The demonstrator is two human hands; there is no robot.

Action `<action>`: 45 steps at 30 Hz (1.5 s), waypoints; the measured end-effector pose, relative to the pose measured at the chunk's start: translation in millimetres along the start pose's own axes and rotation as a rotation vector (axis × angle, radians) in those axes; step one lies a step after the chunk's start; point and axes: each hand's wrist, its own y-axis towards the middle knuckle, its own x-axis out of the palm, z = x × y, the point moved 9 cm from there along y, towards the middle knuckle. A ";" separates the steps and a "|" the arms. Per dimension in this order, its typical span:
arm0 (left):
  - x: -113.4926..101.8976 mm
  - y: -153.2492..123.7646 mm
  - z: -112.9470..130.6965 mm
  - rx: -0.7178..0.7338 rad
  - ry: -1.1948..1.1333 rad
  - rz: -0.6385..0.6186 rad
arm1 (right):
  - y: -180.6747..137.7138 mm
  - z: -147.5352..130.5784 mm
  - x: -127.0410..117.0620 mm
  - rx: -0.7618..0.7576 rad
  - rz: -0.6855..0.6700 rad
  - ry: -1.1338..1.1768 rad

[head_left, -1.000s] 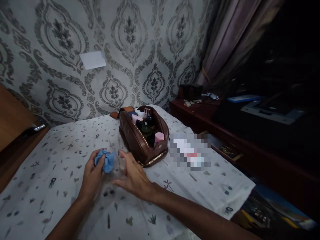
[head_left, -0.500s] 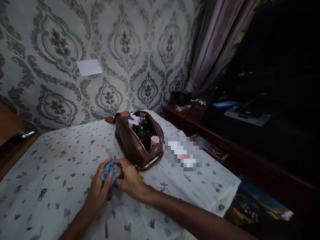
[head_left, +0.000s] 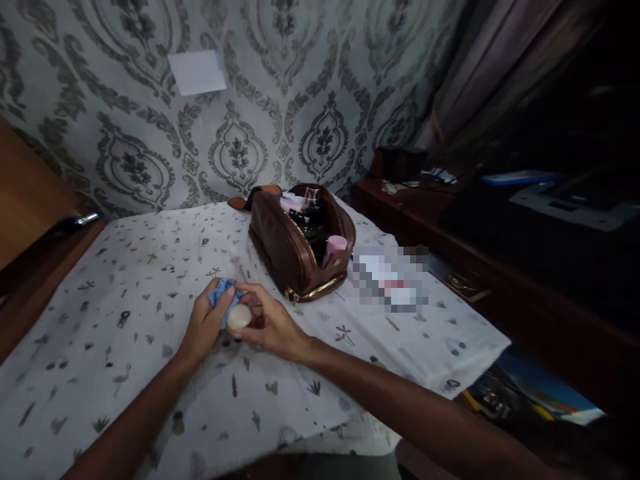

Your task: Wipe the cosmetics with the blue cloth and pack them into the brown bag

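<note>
My left hand (head_left: 199, 327) is closed around a crumpled blue cloth (head_left: 221, 293). In the fingers of my right hand (head_left: 280, 328) is a small round jar (head_left: 239, 317) with a pale, shiny top, and the cloth is pressed against its left side. Both hands are just above the patterned sheet (head_left: 165, 373). Beyond them stands a brown toiletry bag (head_left: 280, 243), unzipped along the top. Inside it are a pink-capped container (head_left: 337, 245), a bottle with a shiny cap (head_left: 313, 198) and other items partly hidden by the bag's sides.
A blurred-out item (head_left: 393, 280) lies to the right of the bag. Past the sheet's right edge is a dark red desk (head_left: 367, 193) with an open drawer (head_left: 465, 290). Brown wooden furniture (head_left: 35, 200) is at the left, and a patterned wall (head_left: 280, 120) rises behind.
The view has tilted down and shifted left. The jar has turned so its pale round top now faces me, while both hands keep their hold.
</note>
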 end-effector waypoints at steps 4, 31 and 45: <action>3.3 -0.5 -28.6 -0.179 -0.320 0.058 | 1.9 0.6 3.5 0.086 -0.039 0.184; -14.0 11.7 -35.7 -0.158 -0.391 0.140 | 17.9 -20.5 6.0 -0.261 0.077 -0.525; -4.7 4.2 4.6 0.169 0.065 -0.061 | 27.1 16.0 -15.1 -0.086 0.169 -0.099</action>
